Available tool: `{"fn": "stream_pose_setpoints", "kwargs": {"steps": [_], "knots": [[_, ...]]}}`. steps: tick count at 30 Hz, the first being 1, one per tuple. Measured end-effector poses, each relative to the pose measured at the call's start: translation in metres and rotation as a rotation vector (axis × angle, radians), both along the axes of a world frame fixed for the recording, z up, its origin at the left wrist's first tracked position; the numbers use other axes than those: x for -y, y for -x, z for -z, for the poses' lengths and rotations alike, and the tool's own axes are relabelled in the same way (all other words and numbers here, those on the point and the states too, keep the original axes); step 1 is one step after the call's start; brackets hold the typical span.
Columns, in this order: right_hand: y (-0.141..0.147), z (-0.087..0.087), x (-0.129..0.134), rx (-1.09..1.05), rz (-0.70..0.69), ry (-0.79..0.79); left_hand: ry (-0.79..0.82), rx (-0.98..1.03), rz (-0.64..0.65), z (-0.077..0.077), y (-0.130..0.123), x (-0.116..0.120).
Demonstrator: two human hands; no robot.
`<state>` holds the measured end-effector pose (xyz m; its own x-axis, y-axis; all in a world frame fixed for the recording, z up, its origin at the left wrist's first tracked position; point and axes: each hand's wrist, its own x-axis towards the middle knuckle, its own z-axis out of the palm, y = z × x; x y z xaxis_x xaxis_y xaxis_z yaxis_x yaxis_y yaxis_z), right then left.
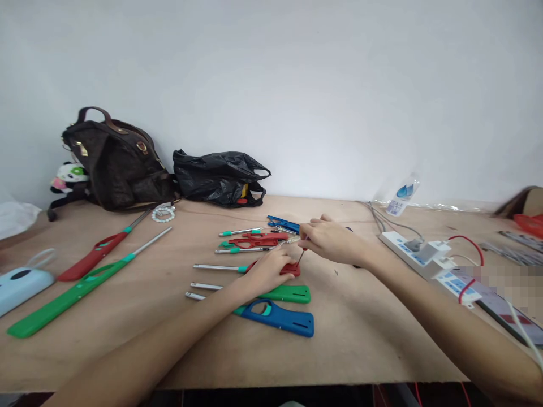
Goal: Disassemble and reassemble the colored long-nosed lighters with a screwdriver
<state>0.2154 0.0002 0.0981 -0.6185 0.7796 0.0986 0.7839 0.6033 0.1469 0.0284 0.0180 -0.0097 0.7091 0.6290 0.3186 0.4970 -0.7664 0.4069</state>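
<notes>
My left hand [274, 267] lies closed over a red gas lighter [293, 269], holding it against the table, its metal tube pointing left. In my right hand [324, 238] is a thin screwdriver [301, 258], held upright and slightly tilted; its tip meets the handle end of the red lighter. Nearer to me lie a green lighter [292, 293] and a blue lighter [282, 321], partly under my left forearm. Beyond my hands are opened red lighter shells [254, 240] with metal tubes and a blue shell [282, 223], partly hidden by my right hand.
Longer red [95, 255] and green [63, 305] lighters lie at left, near a pale blue device [25, 285]. A backpack [119, 164], black plastic bag [216, 175] and bottle [403, 195] stand along the wall. A power strip [407, 249] with cables and a phone [500, 308] are at right.
</notes>
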Motion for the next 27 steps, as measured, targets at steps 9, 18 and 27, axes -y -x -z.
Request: {"fn": "stream_pose_setpoints", "kwargs": {"steps": [9,18,27], "knots": [[0.0071,0.0032,-0.0009,0.121,0.054,-0.103,0.024,0.028,0.055,-0.0062,-0.0011,0.0014],[0.0081,0.0055,-0.0002,0.093,0.077,-0.065,0.018,0.019,0.021,-0.0052,-0.0004,0.0025],[0.0063,0.0024,-0.0045,0.031,0.045,-0.018,0.024,0.008,0.001,-0.0047,0.0004,0.0028]]}}
